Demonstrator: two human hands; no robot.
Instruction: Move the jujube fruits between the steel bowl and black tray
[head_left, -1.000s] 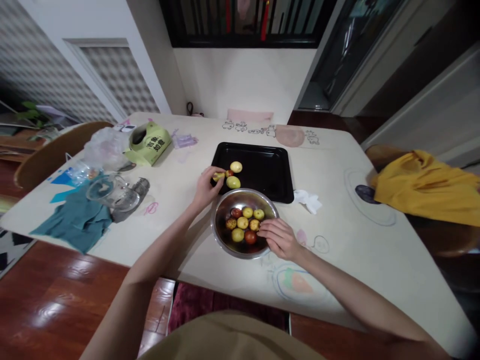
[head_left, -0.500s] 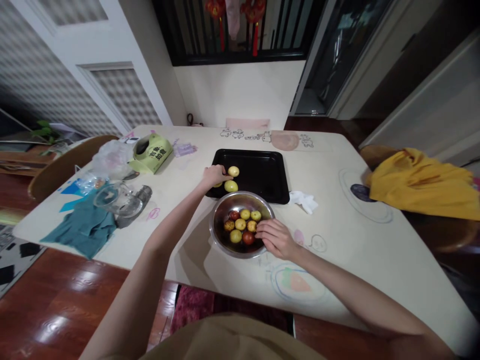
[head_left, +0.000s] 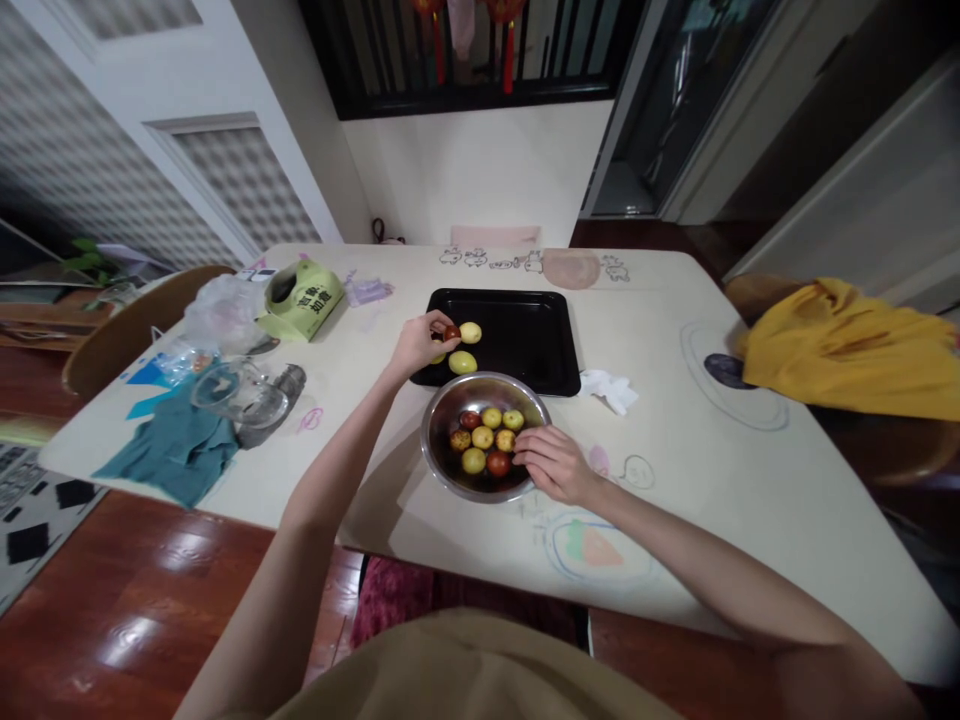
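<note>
In the head view, my left hand is over the left side of a black tray, pinching a red-brown jujube. Beside it on the tray lie a pale yellow jujube and a yellow-green jujube; one more is partly hidden under my fingers. Just in front stands a steel bowl holding several yellow-green and red-brown jujubes. My right hand grips the bowl's right rim, fingertips inside the edge near the fruit.
A crumpled white tissue lies right of the tray. To the left are a green tissue box, a clear glass jug, a teal cloth and a plastic bag. Yellow fabric hangs on the right chair.
My left hand has turned and lifted slightly, and a red-brown jujube now shows between its fingers. My right hand stays at the bowl's rim. The whole view has shifted slightly.
</note>
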